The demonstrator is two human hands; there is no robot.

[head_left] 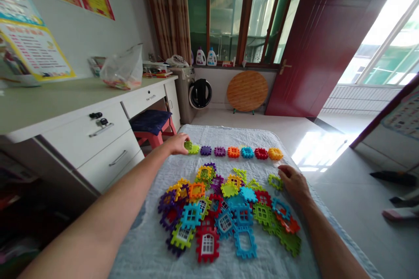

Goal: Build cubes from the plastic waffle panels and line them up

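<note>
My left hand (179, 144) is closed on a green building tile (187, 144) at the left end of a row, where another light green tile (194, 149) sits close against it. Along the row to the right lie a dark purple tile (206, 151), a purple one (219, 151), an orange one (233, 152), a blue one (247, 152), a red one (261, 153) and a yellow one (275, 154). My right hand (295, 182) has its fingers curled together beside a green frame tile (272, 182); whatever they may hold is hidden.
Nearer me, a loose pile of interlocking tiles (225, 222) covers the middle of the cloth-covered surface (137, 253). At left stands a white desk (81, 96) with a plastic bag (122, 69). A stool (152, 123), a washing machine (185, 96) and a round tabletop (247, 90) are beyond.
</note>
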